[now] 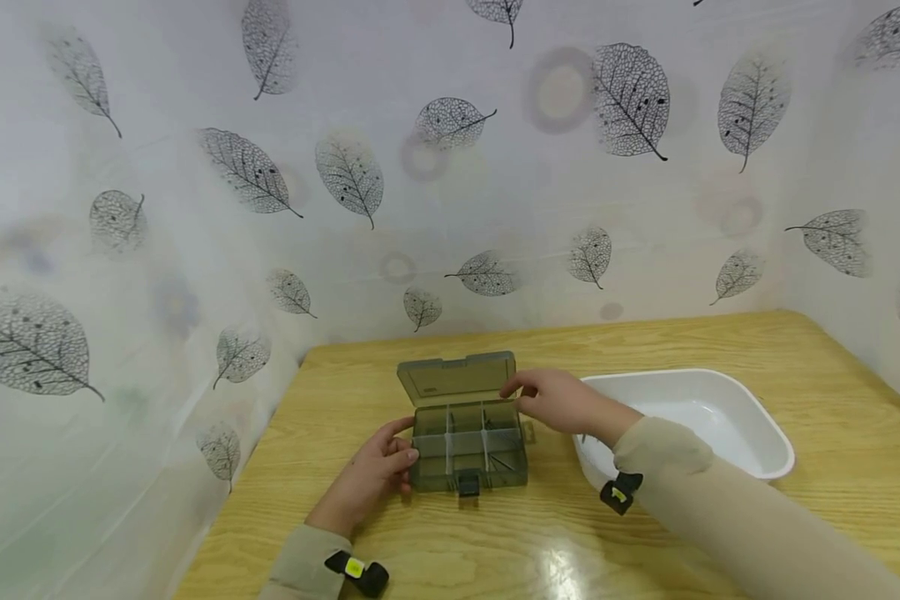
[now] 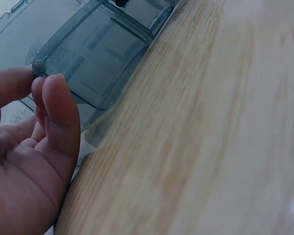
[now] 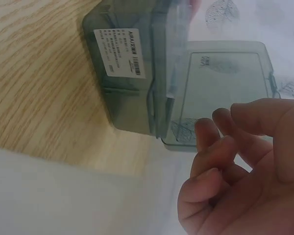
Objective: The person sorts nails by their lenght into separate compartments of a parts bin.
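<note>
A translucent grey-green compartment box (image 1: 431,481) stands on the wooden table, its hinged lid (image 1: 457,379) raised at the back. Clear dividers split the inside into several compartments. Thin dark pieces (image 1: 501,462) lie in the front right compartment; their kind is too small to tell. My left hand (image 1: 378,462) holds the box's left side; the left wrist view shows its fingers at the box's corner (image 2: 54,66). Over the back right corner, close to the lid, hovers my right hand (image 1: 558,400). Its fingers are loosely bent in the right wrist view, with nothing visible in them.
A white basin (image 1: 708,417) stands right of the box, partly behind my right forearm. A printed label (image 3: 120,53) is on the box's right side. Leaf-patterned sheeting (image 1: 487,192) rises behind the wooden table (image 1: 450,550) and along its sides.
</note>
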`<state>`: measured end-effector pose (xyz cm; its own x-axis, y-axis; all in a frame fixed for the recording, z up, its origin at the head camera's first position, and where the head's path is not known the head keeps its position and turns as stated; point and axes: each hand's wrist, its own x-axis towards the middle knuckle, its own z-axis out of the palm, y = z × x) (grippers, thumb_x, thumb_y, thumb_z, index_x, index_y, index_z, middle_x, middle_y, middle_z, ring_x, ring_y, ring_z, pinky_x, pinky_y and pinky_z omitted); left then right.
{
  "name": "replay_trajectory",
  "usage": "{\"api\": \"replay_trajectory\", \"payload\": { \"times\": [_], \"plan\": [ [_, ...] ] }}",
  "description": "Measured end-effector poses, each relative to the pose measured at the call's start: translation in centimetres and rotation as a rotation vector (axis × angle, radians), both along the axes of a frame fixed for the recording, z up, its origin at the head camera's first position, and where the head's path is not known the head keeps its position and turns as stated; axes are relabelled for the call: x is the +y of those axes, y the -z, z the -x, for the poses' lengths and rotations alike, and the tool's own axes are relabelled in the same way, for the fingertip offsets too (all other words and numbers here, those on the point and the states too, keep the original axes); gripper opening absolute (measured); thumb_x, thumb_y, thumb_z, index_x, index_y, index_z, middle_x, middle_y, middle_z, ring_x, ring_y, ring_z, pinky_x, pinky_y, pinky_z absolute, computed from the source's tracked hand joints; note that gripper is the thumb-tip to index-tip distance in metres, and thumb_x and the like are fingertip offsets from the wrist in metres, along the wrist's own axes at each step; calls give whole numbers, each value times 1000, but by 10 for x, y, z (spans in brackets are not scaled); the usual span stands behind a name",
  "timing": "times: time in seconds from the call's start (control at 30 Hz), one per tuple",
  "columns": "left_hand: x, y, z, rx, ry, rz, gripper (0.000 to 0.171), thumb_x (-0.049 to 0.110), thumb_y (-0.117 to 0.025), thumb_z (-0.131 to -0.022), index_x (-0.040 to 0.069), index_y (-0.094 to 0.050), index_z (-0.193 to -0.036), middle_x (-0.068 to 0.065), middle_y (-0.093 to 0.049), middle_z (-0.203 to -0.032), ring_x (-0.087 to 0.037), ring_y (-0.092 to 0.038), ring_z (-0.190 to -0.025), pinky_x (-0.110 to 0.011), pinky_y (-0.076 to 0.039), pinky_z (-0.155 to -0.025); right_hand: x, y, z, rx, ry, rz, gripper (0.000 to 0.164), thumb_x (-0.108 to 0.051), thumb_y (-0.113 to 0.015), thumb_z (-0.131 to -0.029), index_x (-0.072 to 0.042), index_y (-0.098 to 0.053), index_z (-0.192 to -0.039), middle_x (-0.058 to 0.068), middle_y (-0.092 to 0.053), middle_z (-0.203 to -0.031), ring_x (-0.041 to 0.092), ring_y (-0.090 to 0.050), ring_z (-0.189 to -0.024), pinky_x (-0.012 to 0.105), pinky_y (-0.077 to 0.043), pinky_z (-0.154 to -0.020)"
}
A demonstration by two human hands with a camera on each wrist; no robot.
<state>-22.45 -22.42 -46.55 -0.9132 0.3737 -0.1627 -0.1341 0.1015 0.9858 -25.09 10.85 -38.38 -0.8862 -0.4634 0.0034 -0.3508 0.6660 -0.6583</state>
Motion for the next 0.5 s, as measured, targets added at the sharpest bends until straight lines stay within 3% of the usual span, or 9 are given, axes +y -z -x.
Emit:
{"api": "replay_trajectory", "payload": {
  "times": [0.5],
  "plan": [
    [-2,3,2,8,6,15,63,13,-58,-105,7,-26,-158,-11,-50,-106,-18,-50,-76,-34,-54,-65,56,-5,-15,-47,30,33,26,-24,-55,-104,-19,-67,-126,3,-64,-105,20,-58,-87,38,-49,-69]
  ]
}}
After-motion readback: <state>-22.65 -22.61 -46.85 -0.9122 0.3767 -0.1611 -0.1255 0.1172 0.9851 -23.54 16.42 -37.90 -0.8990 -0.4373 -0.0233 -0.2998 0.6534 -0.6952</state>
